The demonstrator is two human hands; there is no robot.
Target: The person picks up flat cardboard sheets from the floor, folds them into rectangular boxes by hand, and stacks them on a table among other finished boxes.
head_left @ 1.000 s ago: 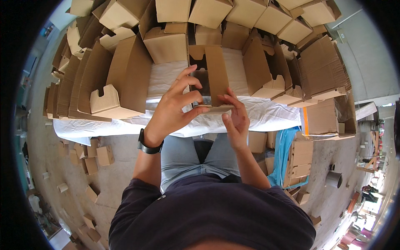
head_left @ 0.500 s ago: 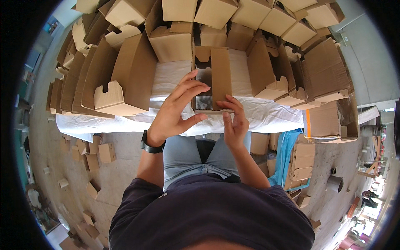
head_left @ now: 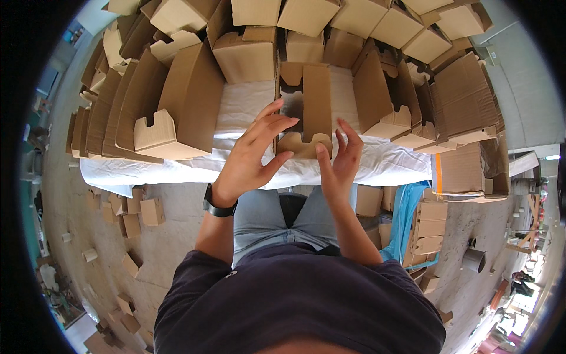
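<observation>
A brown cardboard box [head_left: 318, 100] stands in front of me, long side pointing away, with a dark, partly lit inside. A notched end flap [head_left: 295, 144] lies across its near end, and another notched flap shows at the far end. My left hand [head_left: 250, 147], with a black wristband, is at the left side, its spread fingers reaching over the left edge and its thumb near the flap. My right hand [head_left: 342, 162] is at the near right corner, thumb against the flap's right end and fingers apart beside the right wall.
The box is on a white cloth [head_left: 242, 118] covering the table. Rows of cardboard boxes stand left [head_left: 191, 94], right [head_left: 377, 97] and stacked behind [head_left: 306, 17]. Small cartons [head_left: 152, 211] lie on the floor at left; a blue plastic sheet [head_left: 401, 221] hangs at right.
The near end flap now shows across the box's near end. My right hand has shifted slightly right, its fingers moving from the box's edge to beside the wall. My left hand has barely moved.
</observation>
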